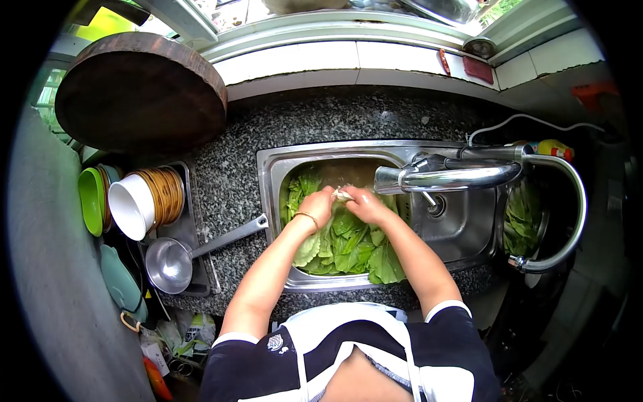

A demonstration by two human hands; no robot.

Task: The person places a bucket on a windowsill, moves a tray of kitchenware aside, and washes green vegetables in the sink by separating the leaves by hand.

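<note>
Both hands meet over the left basin of a steel sink (268,184). My left hand (317,206) is closed with its fingertips at the pale stem end (343,195) of the leafy greens. From the other side my right hand (366,205) pinches the same stem end. Broad green leaves (351,246) spread below and between the hands, some reaching the basin's front rim. More greens lie at the basin's left side, in cloudy water (348,172). My fingertips partly hide the stems.
A chrome faucet (462,177) reaches over the sink from the right. More greens (522,218) sit in a container at far right. Left of the sink are a metal ladle (170,265), a white bowl (131,206), a green bowl (91,201) and a large round chopping board (140,94).
</note>
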